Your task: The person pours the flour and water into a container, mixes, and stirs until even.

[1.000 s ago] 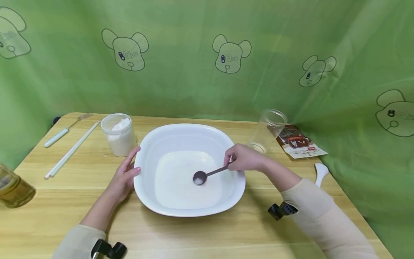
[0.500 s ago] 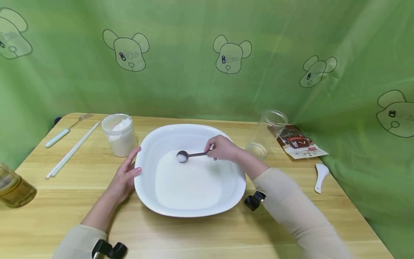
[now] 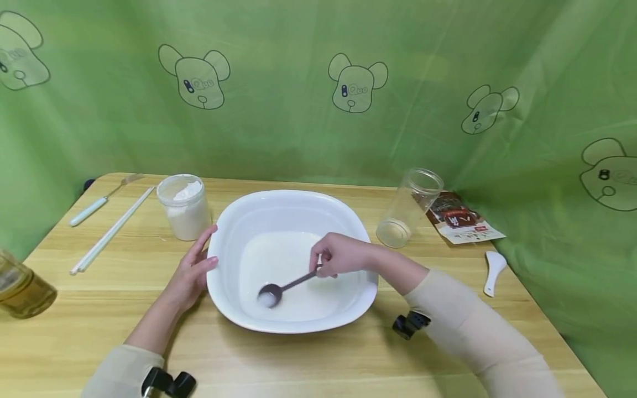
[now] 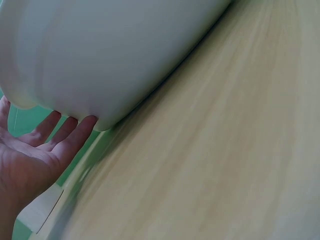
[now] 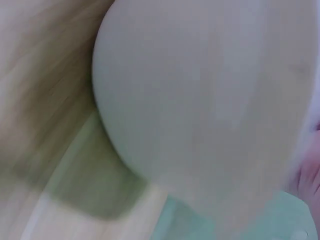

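Observation:
A large white basin [image 3: 293, 327] stands mid-table with whitish liquid [image 3: 293, 254] in its bottom. My left hand [image 3: 191, 276] rests against the basin's left side, thumb and fingers spread; in the left wrist view the fingertips [image 4: 89, 121] touch its outer wall. Over the basin, my right hand [image 3: 343, 255] pinches the handle of a dark brown measuring spoon [image 3: 271, 295]. The spoon's bowl is down in the liquid, toward the front left of the basin. In the right wrist view the basin wall [image 5: 200, 100] fills most of the picture, and only a bit of the hand [image 5: 311, 175] shows.
Behind the left hand stands a jar of white powder [image 3: 186, 215]. White chopsticks [image 3: 111, 232] and a blue-handled fork [image 3: 89, 211] lie farther left, near a jar of amber liquid [image 3: 27, 290]. To the right are a clear jar [image 3: 408, 210], a brown packet [image 3: 458, 218] and a white spoon [image 3: 494, 272].
My right hand has swept the spoon through the liquid, first leftward and back, then toward the front left. The left hand has stayed on the basin.

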Demonstrator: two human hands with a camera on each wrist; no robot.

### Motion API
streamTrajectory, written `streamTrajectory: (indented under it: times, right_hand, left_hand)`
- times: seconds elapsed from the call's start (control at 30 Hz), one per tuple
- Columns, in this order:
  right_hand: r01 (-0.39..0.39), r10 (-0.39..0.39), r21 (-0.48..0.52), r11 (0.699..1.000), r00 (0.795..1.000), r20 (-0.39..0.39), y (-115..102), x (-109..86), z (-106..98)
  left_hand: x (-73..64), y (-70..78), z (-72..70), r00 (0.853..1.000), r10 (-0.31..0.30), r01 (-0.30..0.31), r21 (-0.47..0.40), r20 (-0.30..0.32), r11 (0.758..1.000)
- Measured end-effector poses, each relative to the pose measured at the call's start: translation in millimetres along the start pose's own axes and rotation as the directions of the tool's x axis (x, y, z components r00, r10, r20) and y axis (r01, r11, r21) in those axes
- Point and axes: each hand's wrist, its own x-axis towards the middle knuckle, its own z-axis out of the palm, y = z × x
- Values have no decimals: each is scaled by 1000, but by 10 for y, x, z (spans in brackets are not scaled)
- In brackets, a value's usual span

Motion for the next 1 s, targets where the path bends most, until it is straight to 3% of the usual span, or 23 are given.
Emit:
streamTrajectory:
  times: [0.23, 0.47, 0.6, 0.77, 0.9, 1.0]
  right_hand:
    - [-25, 26, -100, 995, 1000, 9, 112, -413, -263]
    - [-133, 105, -252, 958, 987, -120, 158, -559, -502]
    - [-188, 128, -248, 950, 962, -240, 205, -483, -564]
    - [-217, 146, -170, 961, 924, -354, 267, -264, -553]
    - [-221, 164, -108, 969, 907, -387, 282, -35, -475]
    - [-217, 176, -72, 974, 913, -367, 252, 119, -380]
  left_hand:
    - [-9, 16, 9, 1000, 3, -3, 1, -3, 1000]
    - [-9, 5, 10, 1000, 2, -2, 2, -5, 1000]
    - [-8, 10, 12, 1000, -3, 4, 8, -7, 1000]
    - [-10, 20, 14, 1000, -6, 6, 8, -7, 1000]
    - [-11, 18, 17, 1000, -6, 6, 8, -8, 1000]
    - [-6, 15, 15, 1000, -6, 6, 10, -4, 1000]
